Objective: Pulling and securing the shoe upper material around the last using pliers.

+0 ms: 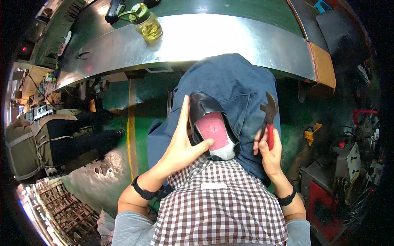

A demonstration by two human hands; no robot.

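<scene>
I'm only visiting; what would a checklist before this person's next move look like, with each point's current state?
1. Left hand holding the black shoe: ok, thumb over the pink patch.
2. Right hand gripping the red-handled pincers: ok.
3. Pincers apart from the shoe: ok.
4. Shoe's weight resting on the lap: cannot tell.
5. Green-lidded bottle clear of both hands: ok, on the metal bench.

In the head view, the left hand (180, 143) grips a black shoe (204, 105) over the lap, its thumb on the pink panel (214, 133) framed by the opening. The right hand (269, 158) holds red-handled pincers (269, 112) upright just beside the shoe, above the blue trousers (230, 78) and checked apron (217, 213). Beyond the knees, a green-lidded bottle (148, 28) stands on the metal-edged worktop (230, 39), while another person (30, 147) appears at left.
</scene>
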